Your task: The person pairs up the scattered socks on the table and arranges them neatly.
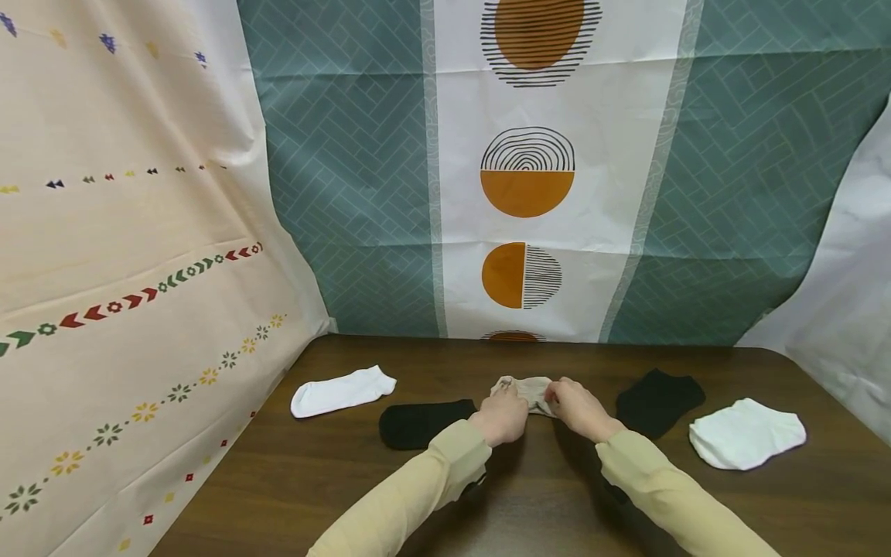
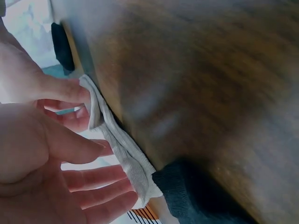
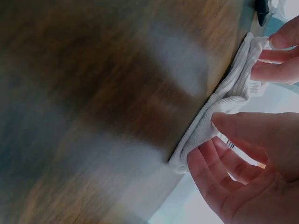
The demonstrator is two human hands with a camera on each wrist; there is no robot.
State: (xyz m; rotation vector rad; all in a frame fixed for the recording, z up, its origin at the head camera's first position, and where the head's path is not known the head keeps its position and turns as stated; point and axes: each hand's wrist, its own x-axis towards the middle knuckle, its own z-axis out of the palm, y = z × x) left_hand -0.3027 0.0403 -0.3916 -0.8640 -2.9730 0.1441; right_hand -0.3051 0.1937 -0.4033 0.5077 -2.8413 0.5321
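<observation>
A beige sock (image 1: 534, 393) lies on the brown table between both hands, partly folded and rumpled. At its left end is my left hand (image 1: 503, 416); in the left wrist view, its fairly straight fingers (image 2: 112, 198) touch the cloth while the thumb stays off it. My right hand (image 1: 579, 408) holds the other end. Seen from the right wrist, that thumb presses the folded ribbed cloth (image 3: 219, 102) with the fingertips against its far side. Left of the hands lies a black sock (image 1: 421, 424), and another black sock (image 1: 657, 402) lies to their right.
A white sock (image 1: 341, 392) lies at the table's far left, and a second white sock (image 1: 748, 435) at the right. Patterned cloth hangs behind the table (image 1: 529, 503) and along both sides.
</observation>
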